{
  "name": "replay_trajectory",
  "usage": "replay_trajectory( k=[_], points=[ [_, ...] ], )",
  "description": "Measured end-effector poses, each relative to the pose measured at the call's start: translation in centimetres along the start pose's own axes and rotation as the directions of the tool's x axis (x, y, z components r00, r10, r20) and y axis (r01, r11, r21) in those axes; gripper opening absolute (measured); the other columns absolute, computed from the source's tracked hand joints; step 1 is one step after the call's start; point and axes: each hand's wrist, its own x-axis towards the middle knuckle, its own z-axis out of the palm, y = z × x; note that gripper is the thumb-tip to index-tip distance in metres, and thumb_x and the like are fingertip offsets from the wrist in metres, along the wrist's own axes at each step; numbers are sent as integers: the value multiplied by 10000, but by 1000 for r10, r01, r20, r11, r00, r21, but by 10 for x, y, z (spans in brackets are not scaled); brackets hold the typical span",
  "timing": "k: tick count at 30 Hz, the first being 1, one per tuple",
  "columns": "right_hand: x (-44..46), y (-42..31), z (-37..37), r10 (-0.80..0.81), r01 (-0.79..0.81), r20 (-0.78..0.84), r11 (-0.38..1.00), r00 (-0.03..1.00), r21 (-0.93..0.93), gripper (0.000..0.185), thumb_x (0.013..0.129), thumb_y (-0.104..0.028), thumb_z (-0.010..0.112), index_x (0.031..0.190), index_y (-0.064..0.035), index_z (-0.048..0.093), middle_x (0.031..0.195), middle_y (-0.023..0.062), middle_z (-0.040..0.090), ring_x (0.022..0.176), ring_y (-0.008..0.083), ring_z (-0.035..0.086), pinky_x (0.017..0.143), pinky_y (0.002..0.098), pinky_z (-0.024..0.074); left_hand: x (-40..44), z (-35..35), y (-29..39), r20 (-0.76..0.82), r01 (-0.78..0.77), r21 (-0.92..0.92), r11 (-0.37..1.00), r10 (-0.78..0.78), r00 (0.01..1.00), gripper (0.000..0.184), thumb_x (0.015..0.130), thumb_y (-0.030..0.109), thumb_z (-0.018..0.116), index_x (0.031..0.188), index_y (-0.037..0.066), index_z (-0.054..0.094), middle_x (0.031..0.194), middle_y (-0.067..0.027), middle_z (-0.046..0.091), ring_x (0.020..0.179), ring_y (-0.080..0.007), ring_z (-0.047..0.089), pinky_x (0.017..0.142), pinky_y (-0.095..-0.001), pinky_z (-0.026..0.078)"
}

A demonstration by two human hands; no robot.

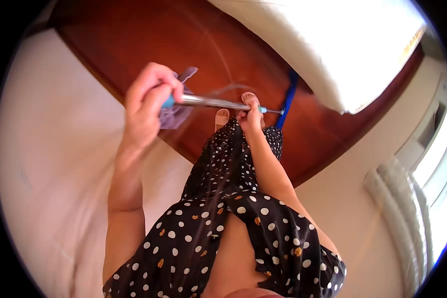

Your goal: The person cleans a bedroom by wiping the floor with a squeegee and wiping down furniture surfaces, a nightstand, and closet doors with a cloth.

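A metal pole [211,102] with teal ends slants slightly down from left to right in front of the body. My left hand [149,102] is closed round its teal left end, with a purplish-grey cloth [173,115] hanging beside and behind the fingers. Farther along, my right hand [252,117] grips the pole near its other teal part. Beyond that hand, a thin rod joins a long blue flat strip [287,102], which looks like a mop head, over the reddish-brown floor.
The reddish-brown floor [134,44] has pale surfaces on both sides. White bedding or fabric [328,54] hangs at the upper right. Rolled pale material [400,213] lies by a bright window at the right. Two sandalled feet [222,118] show below.
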Motion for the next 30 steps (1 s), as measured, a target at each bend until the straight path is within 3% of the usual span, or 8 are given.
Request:
replay_trajectory(
  k=[4, 11, 15, 16, 18, 22, 26, 30],
  points=[
    [22, -23, -55, -102, 105, -116, 994, 988, 19, 176, 789, -265, 580, 736, -145, 463, 553, -8, 431, 416, 117, 409, 363, 267, 339, 1, 45, -33, 90, 120, -206, 971, -103, 991, 81, 848, 12, 393, 832, 40, 468, 728, -40, 533, 680, -100, 490, 654, -253, 411],
    [46, -52, -170, -59, 35, -336, 997, 940, -76, 187, 779, -309, 586, 824, -145, 508, 669, 4, 521, 561, 179, 530, 407, 332, 426, -37, 117, -88, 208, 186, -178, 966, -147, 967, 65, 844, 17, 410, 836, 32, 473, 789, -48, 520, 769, -119, 505, 756, -259, 416],
    [73, -18, -67, -61, 56, -95, 997, 994, -53, 237, 805, -245, 598, 969, -84, 538, 876, 98, 601, 585, 214, 521, 467, 316, 421, -30, 36, -60, -139, 159, -135, 978, -178, 974, 124, 796, -8, 469, 909, 41, 454, 822, -65, 536, 788, -135, 522, 741, -269, 435],
    [53, -3, -17, -158, 157, -13, 986, 987, -50, 236, 803, -236, 608, 944, -64, 531, 807, 106, 587, 574, 201, 528, 454, 311, 415, -33, 2, -49, -201, 169, -168, 971, -202, 959, 156, 801, 85, 494, 944, 40, 450, 833, -78, 544, 771, -130, 512, 699, -250, 435],
    [22, 21, 68, 7, -3, 29, 990, 1000, -144, 202, 791, -198, 627, 840, -54, 494, 645, 48, 491, 522, 134, 510, 405, 295, 416, -39, -57, -36, -320, -78, -52, 996, 58, 946, 151, 842, 122, 471, 969, 41, 451, 858, -115, 547, 791, -154, 512, 660, -245, 441],
    [3, 49, 164, -13, 9, -12, 957, 1000, -289, 193, 757, -186, 608, 704, -73, 460, 566, 23, 473, 418, 116, 465, 336, 261, 369, -42, -151, -38, -506, -4, 26, 1000, 17, 862, 123, 920, 167, 436, 914, 46, 456, 863, -121, 555, 722, -144, 511, 615, -235, 435],
    [4, 36, 136, -30, 30, 4, 961, 1000, -273, 187, 767, -181, 591, 689, -84, 451, 546, 0, 449, 390, 86, 395, 327, 238, 299, -28, -134, -45, -459, -5, -31, 1000, -10, 889, 104, 921, 129, 442, 859, 50, 469, 835, -100, 576, 590, -83, 466, 501, -195, 358],
    [14, 19, 80, -65, 63, -12, 990, 998, -125, 196, 774, -206, 584, 672, -108, 447, 547, -7, 444, 381, 91, 375, 334, 233, 276, -7, -90, -48, -277, 13, 172, 985, 36, 960, 117, 925, 114, 455, 831, 47, 471, 812, -68, 577, 750, -114, 510, 691, -239, 418]
  ],
)
